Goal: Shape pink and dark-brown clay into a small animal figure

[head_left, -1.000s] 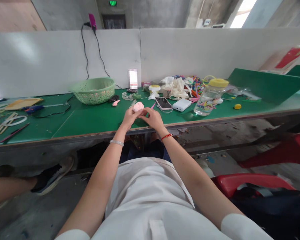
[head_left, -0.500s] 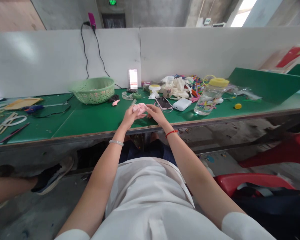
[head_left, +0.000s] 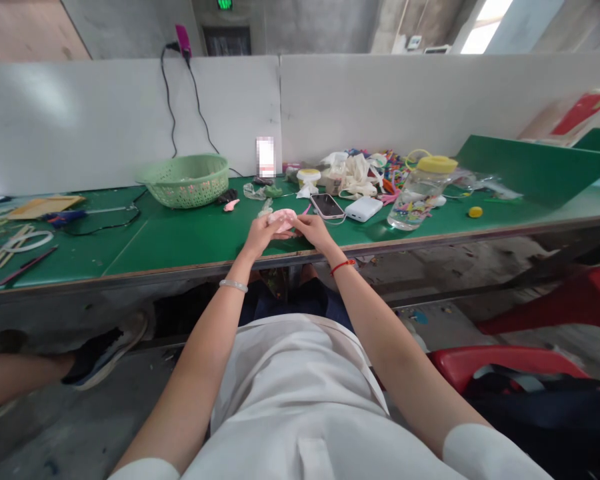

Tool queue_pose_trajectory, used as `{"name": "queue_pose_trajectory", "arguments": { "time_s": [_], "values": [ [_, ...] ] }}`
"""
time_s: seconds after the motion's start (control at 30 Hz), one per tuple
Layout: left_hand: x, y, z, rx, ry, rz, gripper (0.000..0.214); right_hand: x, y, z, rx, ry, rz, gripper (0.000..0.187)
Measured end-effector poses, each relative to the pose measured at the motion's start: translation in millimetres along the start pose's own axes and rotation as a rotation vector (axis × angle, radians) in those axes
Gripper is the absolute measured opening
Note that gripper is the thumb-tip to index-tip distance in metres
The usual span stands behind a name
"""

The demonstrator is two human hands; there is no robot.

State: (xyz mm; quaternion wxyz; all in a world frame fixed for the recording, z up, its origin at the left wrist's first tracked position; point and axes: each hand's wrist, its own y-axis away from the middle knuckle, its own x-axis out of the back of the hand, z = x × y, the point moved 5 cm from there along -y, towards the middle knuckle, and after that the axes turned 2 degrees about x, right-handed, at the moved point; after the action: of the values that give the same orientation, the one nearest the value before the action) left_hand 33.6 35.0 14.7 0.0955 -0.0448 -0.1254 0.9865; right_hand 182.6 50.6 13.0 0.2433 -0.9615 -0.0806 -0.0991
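Observation:
A soft pink lump, which looks like modelling clay, is held between both hands just above the front edge of the green table. My left hand is closed on its left side, thumb on top and fingers beneath. On the right side, my right hand pinches it with thumb and fingers. Some fingertips are hidden behind the lump. A smaller pink piece lies on the table to the left, near the basket. Just beyond my right hand lies a phone, face up.
A green basket stands at back left, with a glue gun and sticks farther left. To the right are a white power bank, a water bottle and a yellow cap. A red chair stands beside me.
The pink lump has turned slightly and shifted a little to the right. My right fingers have closed in on its right side, with the thumb now on it.

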Motion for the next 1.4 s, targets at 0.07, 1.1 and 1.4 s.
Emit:
{"name": "queue_pose_trajectory", "arguments": {
  "time_s": [0.07, 1.1, 1.4],
  "values": [
    [0.0, 0, 0, -0.007, -0.011, 0.009, 0.053, -1, 0, 0, -0.001, -0.006, -0.006, 0.066],
    [2.7, 1, -4, 0.01, -0.065, 0.113, 0.039, -1, 10, -9, 0.305, 0.354, 0.241, 0.047],
    [6.1, 0, -5, -0.001, -0.049, 0.139, 0.039, -11, 15, -15, 0.327, 0.506, 0.139, 0.044]
  ]
}}
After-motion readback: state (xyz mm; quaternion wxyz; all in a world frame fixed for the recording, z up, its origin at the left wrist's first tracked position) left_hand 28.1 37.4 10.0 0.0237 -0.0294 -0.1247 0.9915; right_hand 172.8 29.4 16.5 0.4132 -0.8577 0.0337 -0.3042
